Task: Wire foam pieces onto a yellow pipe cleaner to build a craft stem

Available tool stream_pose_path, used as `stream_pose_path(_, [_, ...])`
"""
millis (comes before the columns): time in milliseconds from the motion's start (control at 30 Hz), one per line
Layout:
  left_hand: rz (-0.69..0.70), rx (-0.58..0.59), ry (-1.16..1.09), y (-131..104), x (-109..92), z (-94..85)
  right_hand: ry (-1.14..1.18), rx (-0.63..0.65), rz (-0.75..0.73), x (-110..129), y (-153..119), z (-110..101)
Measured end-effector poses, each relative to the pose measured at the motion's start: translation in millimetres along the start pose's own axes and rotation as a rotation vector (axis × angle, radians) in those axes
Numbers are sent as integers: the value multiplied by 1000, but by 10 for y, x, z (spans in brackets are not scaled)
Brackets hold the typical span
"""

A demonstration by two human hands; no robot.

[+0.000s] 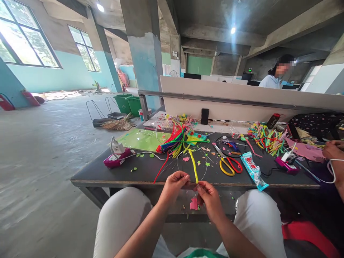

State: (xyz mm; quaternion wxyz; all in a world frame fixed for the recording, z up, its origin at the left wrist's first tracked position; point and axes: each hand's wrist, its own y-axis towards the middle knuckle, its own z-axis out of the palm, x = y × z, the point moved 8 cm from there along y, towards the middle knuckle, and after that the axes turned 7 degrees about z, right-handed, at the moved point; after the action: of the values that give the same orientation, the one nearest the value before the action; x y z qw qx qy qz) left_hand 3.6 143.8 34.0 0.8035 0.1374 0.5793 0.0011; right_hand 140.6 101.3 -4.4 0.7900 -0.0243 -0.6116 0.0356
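Observation:
A twisted yellow pipe cleaner [193, 165] stretches from the tabletop down to the front edge, its near end pinched between the thumb and finger of my right hand [209, 199]. Close by on the left, my left hand [174, 184] is closed in a pinch; whatever sits in its fingertips is too thin to make out. Beyond my hands lies a bundle of coloured pipe cleaners [176, 138], with a single red pipe cleaner [161, 167] trailing toward me. Right of the yellow piece are scissors [227, 163] with yellow and red handles.
A blue-white wrapper [254, 170] overhangs the front edge. Purple power strips [116, 157] sit at both sides. A blue glue gun [233, 145], a propped phone [204, 116], a green sheet [142, 139] and paper scraps lie around. Another person's hand [333, 149] is at far right.

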Motion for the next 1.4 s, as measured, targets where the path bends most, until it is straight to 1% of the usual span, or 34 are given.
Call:
stream_pose_path(100, [-7,46,42,-15,28,65,-18,-7,-30,64,12,-18])
stream_pose_path(167, [-19,46,37,-21,49,78,-35,-17,-37,73,21,-37])
stream_pose_path(300, [-42,11,-84,-11,75,43,-23,-47,-30,43,22,-82])
stream_pose_path(400, [-40,-9,-139,-7,66,19,-3,-38,-40,37,11,-73])
stream_pose_path(633, [-43,52,-224,-21,56,78,40,-46,-62,17,18,-44])
stream_pose_path(767, [-14,80,-218,-12,40,80,118,-7,-33,-40,25,-14])
stream_pose_path(900, [9,93,-180,-11,10,71,147,34,-19,-79,13,16])
stream_pose_path(967, [21,107,-162,-15,-15,70,137,22,-29,-83,5,7])
stream_pose_path(1067, [41,122,-144,-12,-61,45,87,-32,-56,-76,-12,-31])
stream_pose_path(1233, [138,58,-94,38,-166,-97,15,-91,-70,-70,-36,-52])
stream_pose_path(1400, [184,-20,-33,57,-173,-181,-17,-109,-40,-91,-35,-40])
